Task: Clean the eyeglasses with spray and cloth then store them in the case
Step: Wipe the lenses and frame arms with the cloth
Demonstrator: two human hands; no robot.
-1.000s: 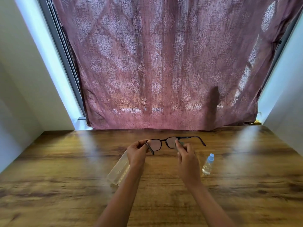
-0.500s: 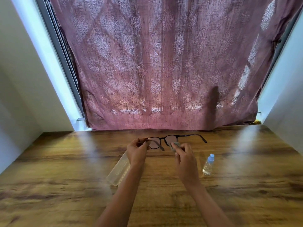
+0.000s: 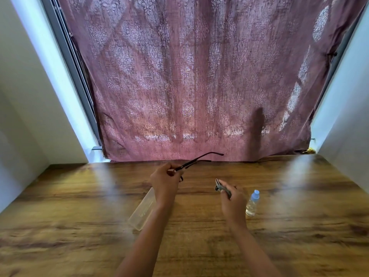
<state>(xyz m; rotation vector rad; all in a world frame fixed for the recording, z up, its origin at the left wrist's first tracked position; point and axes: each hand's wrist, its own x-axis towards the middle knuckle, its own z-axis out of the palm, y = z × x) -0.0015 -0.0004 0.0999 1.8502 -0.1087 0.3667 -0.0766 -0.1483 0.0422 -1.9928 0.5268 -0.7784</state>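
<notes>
left hand (image 3: 164, 183) fingers are clamped round the black eyeglasses (image 3: 185, 165) just past the clear case (image 3: 141, 212), right hand (image 3: 233, 200) pinching a grey cloth (image 3: 221, 187) well off to the case's right

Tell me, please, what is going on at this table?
A person's left hand holds the eyeglasses above the wooden table, temples pointing toward the curtain. The right hand pinches a small grey cloth, apart from the frame. A clear case lies on the table by the left forearm, and a small spray bottle stands upright beside the right hand.
</notes>
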